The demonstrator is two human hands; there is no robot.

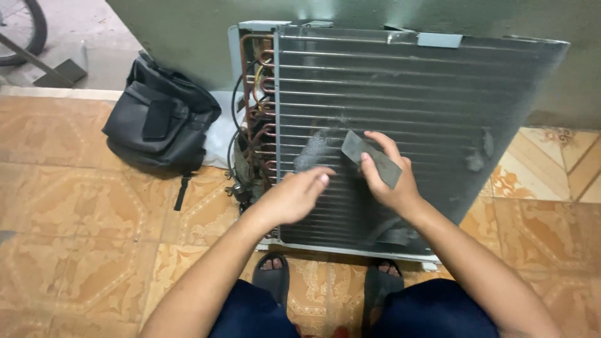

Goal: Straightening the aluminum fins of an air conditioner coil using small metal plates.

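Observation:
An air-conditioner condenser unit (426, 100) with dusty dark fins stands on the floor in front of me, leaning against a green wall. Copper pipe bends and wires (253, 119) show at its left end. My right hand (388, 178) grips a flat grey strip (370, 158), maybe a comb or a layer of dust, held against the fins. My left hand (294, 194) rests on the fins beside it, fingers curled, just below a pale patch of loosened dust (311, 150). More dust clumps (476, 159) cling at the right.
A black bag (159, 119) lies on the patterned orange tiles (75, 213) to the left. My feet in sandals (272, 269) stand at the unit's lower edge. A bicycle wheel (22, 28) and a concrete floor are at the top left.

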